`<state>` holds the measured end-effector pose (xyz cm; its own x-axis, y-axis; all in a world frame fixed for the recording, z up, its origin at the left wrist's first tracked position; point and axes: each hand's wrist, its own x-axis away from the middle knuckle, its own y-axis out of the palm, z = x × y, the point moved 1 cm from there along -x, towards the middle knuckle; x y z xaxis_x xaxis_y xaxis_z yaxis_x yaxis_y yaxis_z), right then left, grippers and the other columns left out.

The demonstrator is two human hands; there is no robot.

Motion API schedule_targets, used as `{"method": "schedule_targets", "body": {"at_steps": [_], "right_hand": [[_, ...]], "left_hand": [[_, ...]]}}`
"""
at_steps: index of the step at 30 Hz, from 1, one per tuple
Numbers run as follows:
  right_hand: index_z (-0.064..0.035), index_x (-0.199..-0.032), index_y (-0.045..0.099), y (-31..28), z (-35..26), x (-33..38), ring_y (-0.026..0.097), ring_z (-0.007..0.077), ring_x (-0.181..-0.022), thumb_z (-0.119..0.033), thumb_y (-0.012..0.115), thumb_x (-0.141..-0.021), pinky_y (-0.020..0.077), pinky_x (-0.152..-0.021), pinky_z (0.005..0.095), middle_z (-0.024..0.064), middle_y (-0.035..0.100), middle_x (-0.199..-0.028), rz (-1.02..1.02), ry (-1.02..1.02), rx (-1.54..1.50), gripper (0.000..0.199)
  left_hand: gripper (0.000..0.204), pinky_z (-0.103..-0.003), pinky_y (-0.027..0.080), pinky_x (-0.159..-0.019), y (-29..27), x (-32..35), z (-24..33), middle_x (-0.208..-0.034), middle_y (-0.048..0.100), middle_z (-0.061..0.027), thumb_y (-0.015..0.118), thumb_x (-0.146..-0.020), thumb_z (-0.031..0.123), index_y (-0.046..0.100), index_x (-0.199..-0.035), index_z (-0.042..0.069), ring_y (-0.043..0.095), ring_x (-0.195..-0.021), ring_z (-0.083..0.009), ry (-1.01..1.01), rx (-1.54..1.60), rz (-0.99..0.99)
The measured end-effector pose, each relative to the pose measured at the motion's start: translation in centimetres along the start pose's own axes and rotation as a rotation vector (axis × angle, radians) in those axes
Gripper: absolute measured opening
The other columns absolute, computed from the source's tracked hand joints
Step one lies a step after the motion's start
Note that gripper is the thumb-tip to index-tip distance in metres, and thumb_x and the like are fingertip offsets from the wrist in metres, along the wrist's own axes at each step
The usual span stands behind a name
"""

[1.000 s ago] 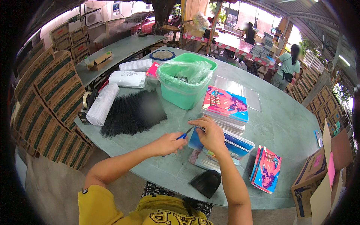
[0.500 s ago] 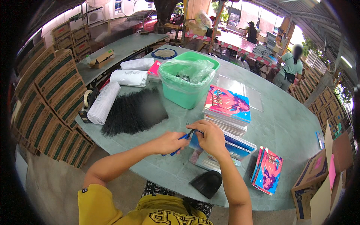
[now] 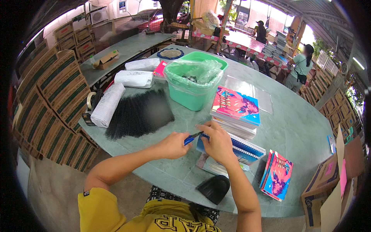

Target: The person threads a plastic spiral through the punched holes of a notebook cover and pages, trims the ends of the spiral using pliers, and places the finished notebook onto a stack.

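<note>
My left hand (image 3: 173,145) is closed round the blue handles of a pair of pliers (image 3: 189,139), whose dark jaws point right. Those jaws meet the fingertips of my right hand (image 3: 217,142), bent and pinched over the near left end of a blue spiral notebook stack (image 3: 247,152). What the right fingers pinch is hidden. Just behind stands a stack of pink and blue notebooks (image 3: 237,106). More spiral-bound pink notebooks (image 3: 279,176) lie to the right. A spread of black binding coils (image 3: 139,114) covers the table's left side.
A green bin (image 3: 189,96) lined with clear plastic stands mid-table, beside white wrapped rolls (image 3: 133,79). Near the front edge lies a black rounded object (image 3: 214,189). An open carton (image 3: 319,185) is at right, stacked cartons (image 3: 50,112) at left. A person (image 3: 301,67) stands beyond the table.
The pliers' handles, spread and showing below my left hand before, are now mostly enclosed in its grip. My left hand has turned slightly; my right stays at the notebook's end.
</note>
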<state>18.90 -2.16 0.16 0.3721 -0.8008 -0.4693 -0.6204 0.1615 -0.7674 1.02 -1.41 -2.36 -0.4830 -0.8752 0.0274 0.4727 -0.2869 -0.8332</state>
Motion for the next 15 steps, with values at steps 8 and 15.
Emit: {"method": "schedule_targets", "body": {"at_steps": [8,15], "right_hand": [[0.0025,-0.082,0.065,0.1,-0.1,0.0,0.059,0.0327,-0.08,-0.008,0.067,-0.07,0.0498,-0.07,0.0391,0.0152,0.051,-0.099,0.11,0.136,0.044,0.017],[0.0036,-0.081,0.065,0.1,0.2,0.2,0.06,0.0324,-0.08,-0.008,0.067,-0.07,0.0497,-0.07,0.039,0.0146,0.052,-0.099,0.12,0.133,0.024,0.016]], "left_hand": [[0.043,-0.045,0.048,-0.084,0.5,0.5,-0.3,-0.102,0.062,-0.0218,0.044,-0.093,0.034,0.05,-0.119,0.001,0.062,-0.091,-0.0366,-0.309,1.406,-0.668],[0.032,-0.041,0.044,-0.074,1.3,0.4,0.3,-0.088,0.061,-0.0132,0.057,-0.084,0.026,0.052,-0.104,0.002,0.059,-0.082,-0.0268,0.055,0.08,0.033]]}}
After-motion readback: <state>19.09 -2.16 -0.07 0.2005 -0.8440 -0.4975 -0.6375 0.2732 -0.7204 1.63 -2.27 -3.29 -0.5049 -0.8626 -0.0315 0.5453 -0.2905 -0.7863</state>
